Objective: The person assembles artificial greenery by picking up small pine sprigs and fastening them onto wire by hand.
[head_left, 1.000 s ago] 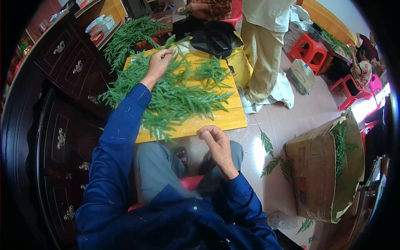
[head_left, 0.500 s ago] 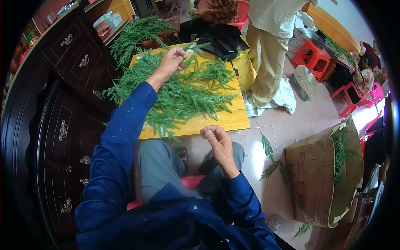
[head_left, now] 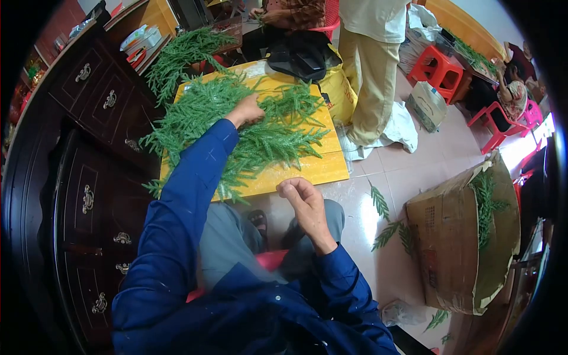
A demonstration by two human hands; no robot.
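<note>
My left hand (head_left: pixel 247 110) reaches across the yellow table (head_left: pixel 296 172) into a heap of green fern-like sprigs (head_left: pixel 195 112). Its fingers are curled downward among the sprigs; what is between the tips is hidden. In front of the table's near edge, above my right knee, my right hand (head_left: pixel 307 213) is closed, thumb pressed against the bent index finger. Anything in that pinch is too small to make out. The sprigs are loosely piled and overlap the table's left edge. White specks dot the sprigs and table.
A cardboard box (head_left: pixel 441 248) with more sprigs stands at right, near loose fronds (head_left: pixel 378 202) on the floor. A dark drawer cabinet (head_left: pixel 83 160) borders the left. Beyond the table are a black bag (head_left: pixel 299 56), a yellow sack (head_left: pixel 340 89) and a standing person (head_left: pixel 378 77).
My left hand has come lower and nearer, from above the far part of the heap down into its middle. My right hand keeps its closed pose almost in place. The view has shifted slightly.
</note>
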